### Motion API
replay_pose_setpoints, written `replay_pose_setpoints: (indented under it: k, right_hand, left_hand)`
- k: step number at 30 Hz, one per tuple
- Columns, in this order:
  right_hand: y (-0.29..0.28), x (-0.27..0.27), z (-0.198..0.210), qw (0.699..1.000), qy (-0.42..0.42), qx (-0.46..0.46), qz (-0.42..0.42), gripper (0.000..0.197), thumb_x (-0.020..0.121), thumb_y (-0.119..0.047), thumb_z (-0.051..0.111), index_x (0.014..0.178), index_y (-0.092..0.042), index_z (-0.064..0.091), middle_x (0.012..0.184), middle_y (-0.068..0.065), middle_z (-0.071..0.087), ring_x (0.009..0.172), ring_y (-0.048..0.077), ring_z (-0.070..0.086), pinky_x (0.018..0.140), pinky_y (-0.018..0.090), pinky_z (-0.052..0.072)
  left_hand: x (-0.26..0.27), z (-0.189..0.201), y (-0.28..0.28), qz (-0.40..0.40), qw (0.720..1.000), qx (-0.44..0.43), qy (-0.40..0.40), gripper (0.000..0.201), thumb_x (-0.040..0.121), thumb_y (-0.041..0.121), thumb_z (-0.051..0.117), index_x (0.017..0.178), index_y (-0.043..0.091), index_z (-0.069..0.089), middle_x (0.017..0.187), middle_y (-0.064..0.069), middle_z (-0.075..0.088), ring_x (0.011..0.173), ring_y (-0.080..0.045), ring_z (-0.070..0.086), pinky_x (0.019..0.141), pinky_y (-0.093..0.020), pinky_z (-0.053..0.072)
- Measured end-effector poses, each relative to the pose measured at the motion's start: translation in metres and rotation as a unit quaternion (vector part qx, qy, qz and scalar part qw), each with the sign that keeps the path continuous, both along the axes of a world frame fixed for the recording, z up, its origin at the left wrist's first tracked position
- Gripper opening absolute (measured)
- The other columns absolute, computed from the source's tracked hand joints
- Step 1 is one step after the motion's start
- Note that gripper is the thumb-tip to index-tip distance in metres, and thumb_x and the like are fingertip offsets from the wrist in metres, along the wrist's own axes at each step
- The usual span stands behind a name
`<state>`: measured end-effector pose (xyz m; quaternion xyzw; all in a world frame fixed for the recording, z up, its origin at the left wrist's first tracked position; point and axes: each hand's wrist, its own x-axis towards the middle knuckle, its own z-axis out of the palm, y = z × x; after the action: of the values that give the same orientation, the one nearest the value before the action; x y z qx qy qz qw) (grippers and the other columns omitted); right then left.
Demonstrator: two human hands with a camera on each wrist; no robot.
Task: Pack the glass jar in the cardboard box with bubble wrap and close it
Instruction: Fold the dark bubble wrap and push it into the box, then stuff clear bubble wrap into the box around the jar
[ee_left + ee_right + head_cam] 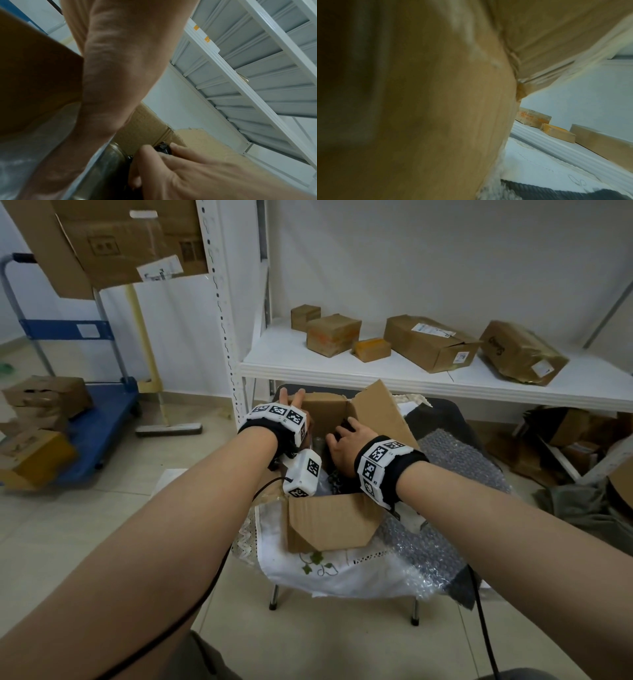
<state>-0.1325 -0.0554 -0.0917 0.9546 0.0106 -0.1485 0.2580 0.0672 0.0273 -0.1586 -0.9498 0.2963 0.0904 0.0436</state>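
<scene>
five shelf boxes (334,334), two hands (346,441)

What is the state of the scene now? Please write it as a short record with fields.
box: cardboard box on a small table, flaps open
left hand: left hand, fingers straight, on the far left flap
right hand: right hand inside the box, fingers curled on a dark part, seemingly the top of the jar
jar: glass jar in the box, mostly hidden
wrap: bubble wrap under and beside the box
cloth: white cloth on the table
closing: not yet done
</scene>
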Motion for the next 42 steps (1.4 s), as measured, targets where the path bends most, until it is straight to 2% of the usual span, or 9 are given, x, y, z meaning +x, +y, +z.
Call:
replay_pose_setpoints:
  k: [5, 8, 11, 14, 19, 27, 33, 37, 42]
  right_hand:
    - [0.001, -0.008, 0.016, 0.99, -0.055, 0.121, 0.046, 0.05, 0.087, -0.041, 0.06, 0.127, -0.012, 0.053, 0.129, 0.009, 0.053, 0.127, 0.028, 0.042, 0.11, 0.038, 0.032]
    - [0.002, -0.017, 0.035, 0.96, -0.04, 0.278, 0.024, 0.027, 0.082, -0.035, 0.069, 0.102, -0.016, 0.069, 0.112, 0.005, 0.06, 0.101, 0.022, 0.056, 0.086, 0.035, 0.05]
    - [0.005, -0.026, 0.048, 0.95, 0.066, 0.306, -0.022, 0.022, 0.083, -0.032, 0.069, 0.098, -0.018, 0.075, 0.097, 0.002, 0.074, 0.091, 0.021, 0.066, 0.086, 0.037, 0.055]
    - [0.013, -0.03, 0.047, 0.961, 0.119, 0.245, -0.042, 0.029, 0.09, -0.02, 0.057, 0.115, -0.01, 0.068, 0.11, 0.007, 0.07, 0.099, 0.025, 0.063, 0.089, 0.035, 0.052]
    - [0.021, -0.03, 0.04, 0.972, 0.148, 0.173, -0.057, 0.035, 0.079, -0.021, 0.046, 0.101, -0.004, 0.066, 0.1, 0.015, 0.07, 0.095, 0.034, 0.068, 0.086, 0.046, 0.057]
    - [0.024, -0.037, 0.05, 0.957, -0.01, 0.284, -0.062, 0.024, 0.091, -0.015, 0.056, 0.107, 0.0, 0.066, 0.107, 0.016, 0.068, 0.098, 0.031, 0.064, 0.071, 0.028, 0.045]
    - [0.0, -0.052, 0.073, 0.853, -0.168, 0.485, -0.093, 0.022, 0.091, -0.01, 0.056, 0.089, -0.014, 0.078, 0.089, 0.001, 0.075, 0.088, 0.015, 0.067, 0.085, 0.026, 0.053]
    - [-0.015, -0.067, 0.076, 0.749, -0.299, 0.572, -0.149, 0.02, 0.094, -0.012, 0.056, 0.088, -0.013, 0.075, 0.081, 0.004, 0.074, 0.078, 0.012, 0.066, 0.085, 0.031, 0.056]
    - [-0.037, -0.089, 0.063, 0.627, -0.4, 0.631, -0.219, 0.025, 0.092, -0.01, 0.054, 0.076, -0.021, 0.068, 0.07, 0.0, 0.069, 0.075, 0.014, 0.066, 0.087, 0.037, 0.056]
  left_hand:
    - [0.006, -0.004, 0.011, -0.002, 1.0, -0.026, 0.011, 0.095, 0.028, 0.073, 0.057, 0.12, 0.047, 0.053, 0.163, 0.007, -0.016, 0.15, -0.04, -0.004, 0.112, -0.067, 0.014]
    - [-0.011, 0.013, 0.02, -0.028, 0.999, -0.029, 0.034, 0.027, 0.056, 0.058, 0.071, 0.078, 0.06, 0.055, 0.162, 0.013, -0.016, 0.15, -0.037, -0.011, 0.114, -0.066, 0.009]
    - [0.0, 0.001, 0.016, -0.004, 0.998, -0.037, 0.044, 0.065, 0.035, 0.071, 0.064, 0.098, 0.06, 0.056, 0.163, 0.01, -0.014, 0.15, -0.04, -0.005, 0.111, -0.069, 0.014]
    - [0.039, -0.032, 0.002, 0.021, 0.997, -0.066, 0.022, 0.103, 0.024, 0.078, 0.059, 0.123, 0.05, 0.049, 0.163, 0.009, -0.013, 0.149, -0.041, 0.001, 0.108, -0.07, 0.017]
    - [-0.025, 0.019, 0.018, -0.05, 0.998, -0.035, 0.011, 0.029, 0.054, 0.055, 0.072, 0.072, 0.064, 0.052, 0.162, 0.011, -0.011, 0.148, -0.04, -0.01, 0.113, -0.069, 0.008]
    - [-0.068, 0.07, 0.025, -0.032, 0.994, -0.069, 0.078, 0.04, 0.066, 0.034, 0.087, 0.102, 0.036, 0.072, 0.165, -0.001, -0.003, 0.149, -0.037, -0.007, 0.121, -0.055, 0.008]
    - [-0.093, 0.106, 0.038, -0.039, 0.986, -0.13, 0.099, 0.046, 0.058, 0.039, 0.091, 0.099, 0.031, 0.074, 0.136, -0.002, 0.044, 0.123, -0.03, 0.051, 0.097, -0.046, 0.051]
    - [-0.114, 0.127, 0.029, -0.046, 0.972, -0.185, 0.136, 0.036, 0.063, 0.047, 0.087, 0.091, 0.03, 0.071, 0.103, 0.001, 0.071, 0.098, -0.025, 0.068, 0.094, -0.046, 0.055]
    - [-0.182, 0.155, -0.002, -0.114, 0.973, -0.185, 0.081, 0.034, 0.071, 0.059, 0.073, 0.095, 0.034, 0.071, 0.103, 0.012, 0.07, 0.095, -0.01, 0.063, 0.088, -0.028, 0.047]
